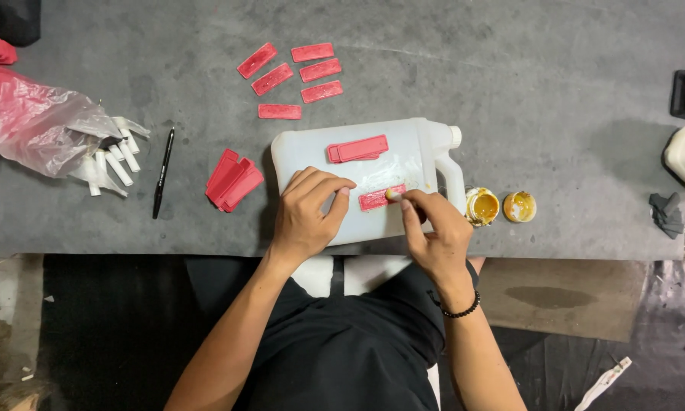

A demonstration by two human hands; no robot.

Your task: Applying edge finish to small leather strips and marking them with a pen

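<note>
A white plastic jug [403, 148] lies flat on the grey table [510, 91] in front of me. On it rests a single red flat strip [378, 199], pinned at its left end by the fingertips of my left hand [306, 209]. My right hand [432, 228] pinches a small pale applicator [392, 195] against the strip's right end. A short stack of red strips [357, 148] sits higher on the jug.
Several red strips [293, 76] are laid out farther back; another pile [233, 181] lies left of the jug. An open glue pot [483, 205] and its lid [519, 206] stand right of it. A black pen [162, 171], white tubes [118, 161] and a plastic bag [38, 125] lie left.
</note>
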